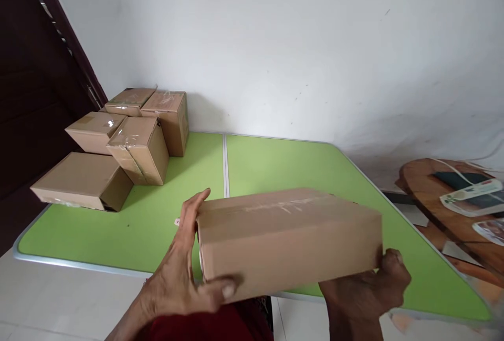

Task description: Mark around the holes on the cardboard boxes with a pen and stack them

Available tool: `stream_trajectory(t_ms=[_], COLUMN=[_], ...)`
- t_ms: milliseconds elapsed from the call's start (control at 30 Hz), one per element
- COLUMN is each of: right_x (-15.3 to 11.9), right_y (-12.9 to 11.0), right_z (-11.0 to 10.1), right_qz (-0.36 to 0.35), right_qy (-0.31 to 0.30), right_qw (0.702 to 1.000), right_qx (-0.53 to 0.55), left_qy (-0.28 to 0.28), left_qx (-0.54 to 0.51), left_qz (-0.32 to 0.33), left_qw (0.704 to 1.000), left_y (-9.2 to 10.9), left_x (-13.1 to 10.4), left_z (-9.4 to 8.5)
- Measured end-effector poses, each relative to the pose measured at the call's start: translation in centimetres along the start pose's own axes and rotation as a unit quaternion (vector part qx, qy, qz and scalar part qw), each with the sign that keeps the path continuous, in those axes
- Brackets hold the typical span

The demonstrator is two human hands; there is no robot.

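Held box: the cardboard box (291, 246) is between both hands, over the six o'clock edge of the green counter (283, 165).
Left fingers: the left hand (179, 278) grips the box's nine o'clock end, thumb on the near face, other fingers spread up along the end.
Right fingers: the right hand (364, 291) clasps the four o'clock corner, thumb at the end; the other fingers are hidden underneath.
Box contents: the held box looks closed; its inside cannot be seen.
Grouped boxes: several taped boxes (136, 152) stand clustered at ten o'clock from it.
Arms: the left forearm enters from seven o'clock, the right from five.
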State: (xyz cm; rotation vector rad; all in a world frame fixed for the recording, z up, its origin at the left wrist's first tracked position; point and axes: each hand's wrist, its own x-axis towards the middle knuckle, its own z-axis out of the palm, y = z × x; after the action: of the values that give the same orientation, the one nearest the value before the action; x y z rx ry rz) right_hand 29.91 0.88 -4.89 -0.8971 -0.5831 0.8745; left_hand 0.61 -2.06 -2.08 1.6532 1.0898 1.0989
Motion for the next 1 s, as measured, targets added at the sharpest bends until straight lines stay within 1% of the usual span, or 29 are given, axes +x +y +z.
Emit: stream_trajectory(t_ms=[33,67,100,133,200,267,333,433,500,533,567,600,700,767,867,933,1000], right_x=[-0.1,-0.1,-0.2,-0.2,-0.2,-0.2,-0.3,-0.6,-0.8,-0.9,-1.1,-1.3,-1.8,-2.2,-2.9,-3.6,-4.4], right_y=[-0.1,-0.2,-0.2,-0.2,-0.3,-0.3,-0.2,-0.2,-0.2,-0.3,-0.4,-0.5,-1.2,-1.7,-2.0,-2.1,-1.9], right_z=[0.3,0.7,1.1,1.5,2.0,2.2,2.1,2.0,2.3,2.5,2.9,3.4,4.7,5.4,6.2,6.6,7.2], right_qz=[0.000,0.006,0.016,0.025,0.032,0.027,0.030,0.040,0.051,0.055,0.058,0.059,0.058,0.063,0.033,0.005,-0.018], right_qy=[0.030,0.044,0.041,0.030,0.001,-0.013,-0.010,0.028,0.061,0.067,0.057,0.030,-0.104,-0.169,-0.212,-0.240,-0.260], right_qw=[0.999,0.999,0.999,0.999,0.999,0.999,0.998,0.998,0.997,0.996,0.997,0.998,0.993,0.983,0.976,0.970,0.964], right_qx=[0.014,0.023,0.027,0.028,0.031,0.039,0.045,0.035,0.023,0.018,0.015,0.014,0.020,0.014,-0.015,-0.037,-0.047], left_qy=[0.010,0.017,0.023,0.028,0.029,0.026,0.022,0.027,0.036,0.040,0.042,0.040,0.020,0.001,-0.015,-0.013,0.001], left_qx=[0.051,0.096,0.131,0.155,0.178,0.183,0.180,0.167,0.152,0.143,0.136,0.132,0.121,0.108,0.051,-0.024,-0.101], left_qz=[0.059,0.104,0.134,0.154,0.171,0.178,0.167,0.137,0.120,0.112,0.102,0.092,0.067,0.047,0.005,-0.030,-0.059], left_qw=[0.997,0.990,0.982,0.976,0.969,0.966,0.969,0.976,0.980,0.983,0.984,0.986,0.990,0.993,0.999,0.999,0.993], left_y=[0.0,-0.1,-0.2,-0.3,-0.6,-1.0,-1.6,-2.6,-3.2,-3.4,-3.7,-4.0,-5.0,-5.9,-7.1,-7.5,-7.4], left_x=[-0.1,-0.3,-0.4,-0.6,-0.9,-1.2,-1.5,-1.9,-2.2,-2.3,-2.4,-2.5,-2.9,-3.3,-3.7,-3.9,-3.9], left_z=[0.0,-0.1,-0.2,-0.3,-0.7,-1.0,-1.2,-1.6,-1.9,-2.1,-2.3,-2.5,-3.0,-3.2,-3.2,-3.0,-2.7])
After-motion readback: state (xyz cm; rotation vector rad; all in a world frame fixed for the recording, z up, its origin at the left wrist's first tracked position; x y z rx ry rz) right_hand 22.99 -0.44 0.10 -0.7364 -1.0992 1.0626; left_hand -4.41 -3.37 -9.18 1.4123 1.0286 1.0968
